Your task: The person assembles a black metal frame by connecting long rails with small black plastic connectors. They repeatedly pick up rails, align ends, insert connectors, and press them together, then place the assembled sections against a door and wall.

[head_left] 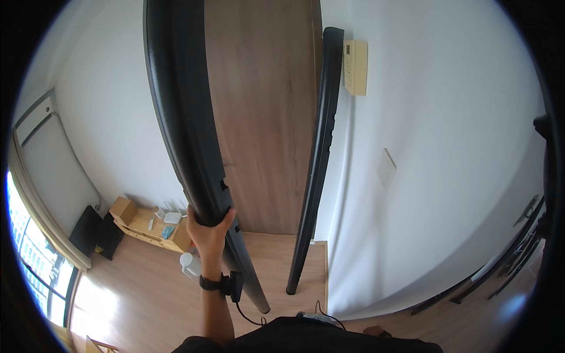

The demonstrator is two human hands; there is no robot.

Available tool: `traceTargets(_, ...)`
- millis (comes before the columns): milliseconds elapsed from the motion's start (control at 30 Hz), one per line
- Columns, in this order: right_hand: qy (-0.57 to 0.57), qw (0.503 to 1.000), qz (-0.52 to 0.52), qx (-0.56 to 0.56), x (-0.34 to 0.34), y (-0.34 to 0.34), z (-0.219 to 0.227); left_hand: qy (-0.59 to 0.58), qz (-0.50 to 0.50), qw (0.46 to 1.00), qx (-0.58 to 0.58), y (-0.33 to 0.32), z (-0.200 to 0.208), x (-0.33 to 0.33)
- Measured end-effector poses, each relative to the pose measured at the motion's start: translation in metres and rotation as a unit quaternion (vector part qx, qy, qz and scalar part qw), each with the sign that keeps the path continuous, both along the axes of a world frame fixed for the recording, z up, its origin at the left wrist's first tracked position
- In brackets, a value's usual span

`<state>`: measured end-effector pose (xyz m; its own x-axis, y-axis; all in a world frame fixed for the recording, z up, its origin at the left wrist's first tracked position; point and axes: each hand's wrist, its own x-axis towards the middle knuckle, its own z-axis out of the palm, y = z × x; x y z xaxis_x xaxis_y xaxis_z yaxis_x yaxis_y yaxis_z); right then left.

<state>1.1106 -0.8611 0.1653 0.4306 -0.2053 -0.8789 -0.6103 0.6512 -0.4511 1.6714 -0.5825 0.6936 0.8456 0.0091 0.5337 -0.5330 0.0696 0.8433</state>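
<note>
Left hand (209, 234), 8 o'clock, wraps long black rounded hard-shelled post (183, 106) — likely steadying it; right hand (373, 330), 5 o'clock — grip untellable.

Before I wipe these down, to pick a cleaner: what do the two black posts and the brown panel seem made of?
Held black post: perhaps metal or hard plastic, satin; soft highlights along its smooth side.
Other black post: likewise unclear, similar sheen.
Brown panel: likely wood or wood-look laminate, matte; streaky grain.

Smooth post (183, 117) (faintly glossy); matt wood-grained door (262, 117).
</note>
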Motion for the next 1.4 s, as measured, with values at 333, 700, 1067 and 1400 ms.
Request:
traceTargets(333,0.122,0.927,-0.353,-0.046,0.01,0.045,0.001,-0.025,-0.04,0.999,0.018,-0.13,0.0,0.127)
traceTargets(700,0.123,0.875,-0.399,-0.243,0.129,0.231,0.032,-0.047,-0.111,0.993,0.015,-0.299,-0.019,0.266)
traceTargets(1067,0.17,0.811,-0.512,-0.227,0.273,0.314,0.049,-0.092,-0.161,0.98,0.07,-0.467,-0.028,0.375)
traceTargets(1400,0.159,0.748,-0.323,-0.557,0.285,0.381,0.004,-0.113,-0.223,0.962,0.11,-0.509,-0.035,0.391)
